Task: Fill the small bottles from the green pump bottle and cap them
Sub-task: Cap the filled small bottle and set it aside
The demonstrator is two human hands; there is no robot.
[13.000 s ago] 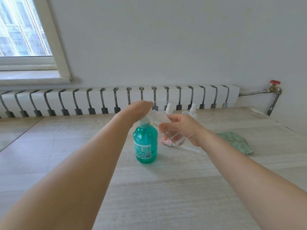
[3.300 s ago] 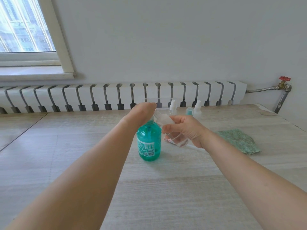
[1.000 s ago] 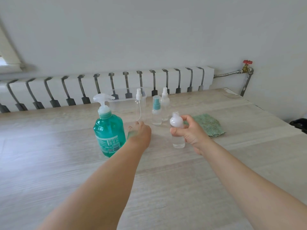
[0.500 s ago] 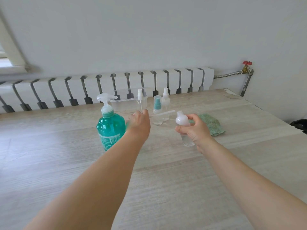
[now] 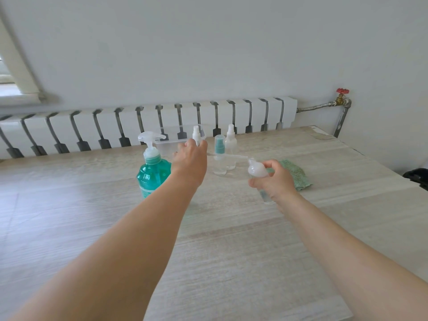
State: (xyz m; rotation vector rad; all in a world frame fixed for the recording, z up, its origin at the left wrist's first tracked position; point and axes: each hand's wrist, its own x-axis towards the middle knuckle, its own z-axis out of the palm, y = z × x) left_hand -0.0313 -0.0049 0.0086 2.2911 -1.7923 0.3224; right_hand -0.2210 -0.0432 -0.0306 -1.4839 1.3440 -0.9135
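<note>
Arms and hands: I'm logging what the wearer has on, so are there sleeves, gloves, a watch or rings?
Both forearms are bare to the frame edge: no sleeves show. The left hand and right hand wear no gloves; no watch, bracelet or ring is visible.

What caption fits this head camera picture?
Right hand grips small clear bottle; left hand holds white spray cap beside green pump bottle.

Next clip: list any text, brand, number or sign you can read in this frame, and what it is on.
No text can be read.
Green pump bottle: its label is mostly hidden behind the left forearm, and the visible strip is too blurred to read.
Small bottles, including the one with the teal sprayer: no printing visible.
Red valve handle: no marking legible.
</note>
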